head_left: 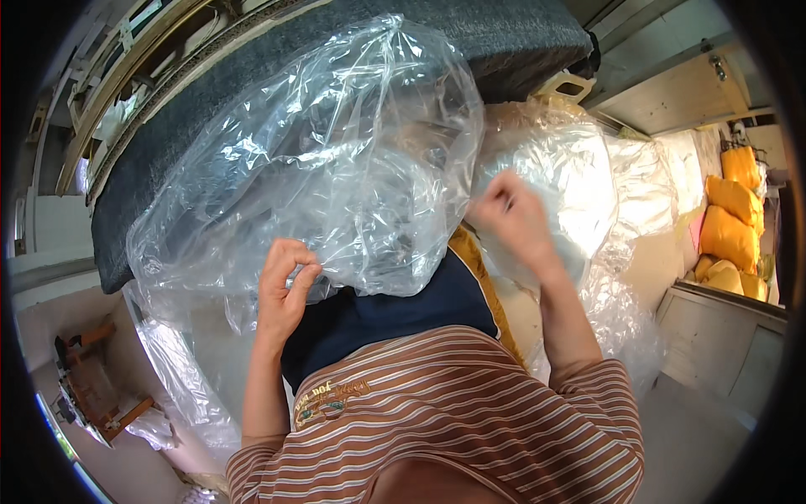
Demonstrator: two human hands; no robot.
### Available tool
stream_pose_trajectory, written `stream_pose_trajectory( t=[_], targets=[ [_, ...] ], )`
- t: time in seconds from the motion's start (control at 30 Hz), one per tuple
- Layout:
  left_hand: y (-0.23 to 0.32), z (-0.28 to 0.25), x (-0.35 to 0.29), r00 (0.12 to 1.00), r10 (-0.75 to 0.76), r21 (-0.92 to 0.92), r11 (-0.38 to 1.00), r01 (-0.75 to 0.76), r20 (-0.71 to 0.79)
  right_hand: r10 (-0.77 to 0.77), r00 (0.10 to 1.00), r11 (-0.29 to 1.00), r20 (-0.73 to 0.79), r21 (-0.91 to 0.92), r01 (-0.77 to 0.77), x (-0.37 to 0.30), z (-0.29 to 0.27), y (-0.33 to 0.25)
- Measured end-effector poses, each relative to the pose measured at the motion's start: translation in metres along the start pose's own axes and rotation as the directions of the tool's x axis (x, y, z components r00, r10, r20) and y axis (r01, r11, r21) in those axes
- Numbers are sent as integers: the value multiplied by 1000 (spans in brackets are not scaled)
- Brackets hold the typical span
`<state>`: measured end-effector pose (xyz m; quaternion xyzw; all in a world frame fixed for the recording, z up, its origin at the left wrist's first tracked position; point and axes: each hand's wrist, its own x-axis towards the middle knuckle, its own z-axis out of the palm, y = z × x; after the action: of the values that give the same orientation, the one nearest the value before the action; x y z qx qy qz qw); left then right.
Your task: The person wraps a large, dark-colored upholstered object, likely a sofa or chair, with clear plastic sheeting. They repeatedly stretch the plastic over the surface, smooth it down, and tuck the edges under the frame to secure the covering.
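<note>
Clear plastic sheeting (336,168) is billowed above the lap (390,312) and grey cushion (537,44), apparently being spread. Its near edge seems pinched by the left hand (286,287); the right hand's (519,220) blurred grip, well apart, cannot be told. Even tension seems needed next.

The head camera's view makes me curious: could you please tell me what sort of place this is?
Probably a small workshop or storeroom, judging by the long, dark grey fabric-covered bench, the large, crinkled clear plastic sheeting and the bulging yellow bundles stacked at the right.
</note>
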<state>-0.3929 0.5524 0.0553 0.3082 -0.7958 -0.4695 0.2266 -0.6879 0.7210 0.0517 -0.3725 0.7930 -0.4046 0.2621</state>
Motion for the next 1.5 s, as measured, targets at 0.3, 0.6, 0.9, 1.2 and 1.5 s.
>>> stream_pose_trajectory(
  t=[0.3, 0.6, 0.9, 1.2, 1.5],
  targets=[
    [-24, -24, -18, 1000, 18, 284, 959, -10, -25, -506, 857, 851, -100, -220, 477, 164, 6, -63],
    [40, -36, 45, 968, 167, 411, 908, -77, -188, -274, 893, 638, 358, 762, -109, 78, 36, -85],
    [104, 8, 124, 741, 667, 516, 610, -601, 74, -298, 945, 722, 138, 680, 129, 30, 43, -100],
    [89, -7, 83, 514, 858, 735, 358, -575, -16, -378, 744, 499, 551, 798, -337, 26, 51, -118],
    [104, -41, 9, 625, 775, 806, 425, -412, -89, -458, 834, 403, 307, 908, -112, 19, 63, -163]
  ],
)
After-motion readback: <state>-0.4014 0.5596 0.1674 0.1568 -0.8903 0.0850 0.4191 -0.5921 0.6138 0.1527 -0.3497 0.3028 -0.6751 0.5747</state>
